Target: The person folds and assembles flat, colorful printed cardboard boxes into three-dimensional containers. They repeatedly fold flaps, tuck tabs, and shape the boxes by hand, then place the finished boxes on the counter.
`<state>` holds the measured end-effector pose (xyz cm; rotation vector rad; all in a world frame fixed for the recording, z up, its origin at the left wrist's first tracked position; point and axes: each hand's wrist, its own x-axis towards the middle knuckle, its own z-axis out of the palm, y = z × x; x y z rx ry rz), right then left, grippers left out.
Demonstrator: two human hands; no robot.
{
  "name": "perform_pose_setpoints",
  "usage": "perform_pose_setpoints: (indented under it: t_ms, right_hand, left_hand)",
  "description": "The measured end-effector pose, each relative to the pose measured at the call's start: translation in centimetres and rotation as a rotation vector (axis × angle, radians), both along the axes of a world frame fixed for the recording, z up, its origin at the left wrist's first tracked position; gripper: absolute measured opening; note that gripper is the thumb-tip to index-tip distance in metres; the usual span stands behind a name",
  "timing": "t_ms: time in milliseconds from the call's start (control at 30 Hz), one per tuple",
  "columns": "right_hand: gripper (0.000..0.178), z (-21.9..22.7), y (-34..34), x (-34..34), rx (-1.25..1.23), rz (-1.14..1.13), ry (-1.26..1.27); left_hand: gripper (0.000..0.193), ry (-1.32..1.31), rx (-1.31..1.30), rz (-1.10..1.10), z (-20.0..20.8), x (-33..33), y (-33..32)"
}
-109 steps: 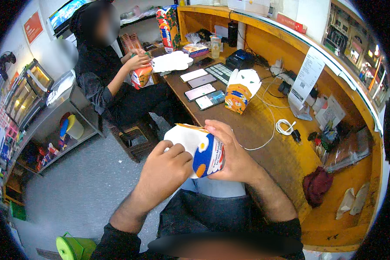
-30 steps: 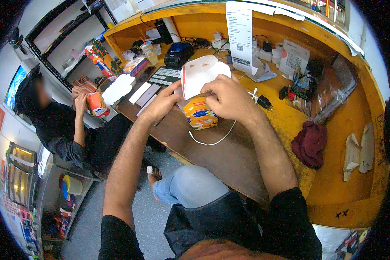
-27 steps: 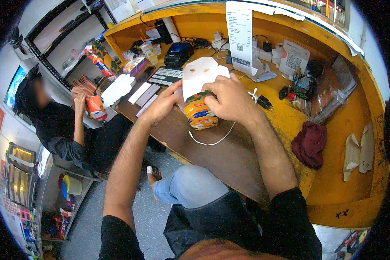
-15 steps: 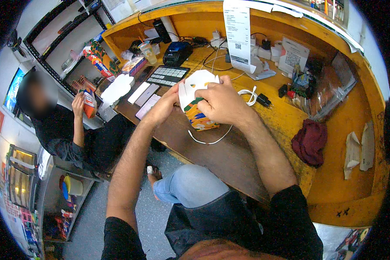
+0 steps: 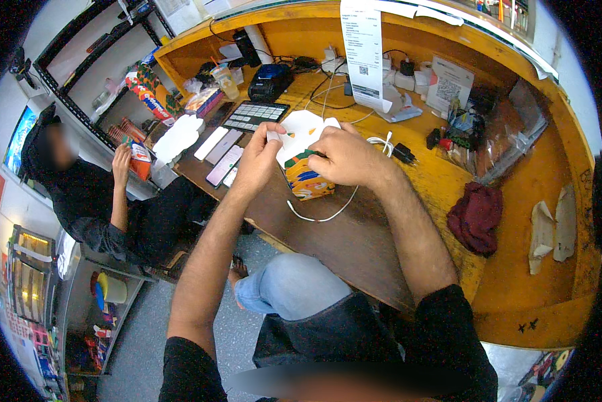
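Observation:
A colourful printed cardboard takeaway box (image 5: 310, 185) stands upright on the brown desk mat, its white inner flaps raised at the top. My left hand (image 5: 259, 155) pinches the edge of a white flap on the box's left side between thumb and fingers. On the other side, my right hand (image 5: 349, 156) grips the right flap, its curled fingers covering part of the box's top. A white cable (image 5: 314, 219) curves along the mat just in front of the box. Several phones (image 5: 224, 166) lie left of my left hand.
Behind the box are a keyboard (image 5: 257, 115), a card terminal (image 5: 269, 82) and a hanging receipt (image 5: 363, 57). A charger plug (image 5: 406, 155) and a maroon cloth (image 5: 475, 218) lie to the right. At left, a seated person (image 5: 90, 194) holds an orange-and-white packet (image 5: 140, 161).
My left hand has shifted from the box's side to the flap's edge, drawing it outward to the left. My right hand stays at the right flap. One phone's screen has brightened.

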<state>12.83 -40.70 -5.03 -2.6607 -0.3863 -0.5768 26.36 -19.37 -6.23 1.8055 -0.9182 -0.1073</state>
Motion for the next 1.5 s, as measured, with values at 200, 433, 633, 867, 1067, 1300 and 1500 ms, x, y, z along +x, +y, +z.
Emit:
perform_pose_setpoints:
  t_ms: [200,433,633,867,1067,1300,1500]
  right_hand:
    - [0.033,0.3,-0.4,0.3,0.159,0.104,-0.124]
    - [0.016,1.1,-0.3,-0.5,0.482,0.117,0.035]
    - [0.014,1.5,-0.4,-0.6,0.421,0.132,0.062]
    - [0.020,1.2,-0.7,-0.1,0.393,0.170,0.008]
    - [0.106,1.8,-0.7,-0.2,0.336,0.100,-0.329]
    - [0.172,-4.7,-2.6,0.2,0.282,-0.018,0.503]
    - [0.161,-11.1,0.0,4.0,0.597,0.007,0.276]
  left_hand:
    - [0.028,0.074,-0.027,0.018,-1.7,0.6,0.1]
    - [0.028,0.227,0.006,-0.001,-1.1,0.1,0.4]
    - [0.031,0.139,-0.075,-0.035,-1.2,0.0,0.8]
    - [0.031,0.246,-0.074,-0.052,-0.9,-0.2,1.4]
    - [0.031,0.124,-0.137,-0.021,-2.7,3.8,3.9]
    - [0.038,0.260,-0.165,0.161,-1.0,-2.5,0.7]
    - [0.036,0.245,-0.318,0.231,-2.6,-3.6,-0.3]
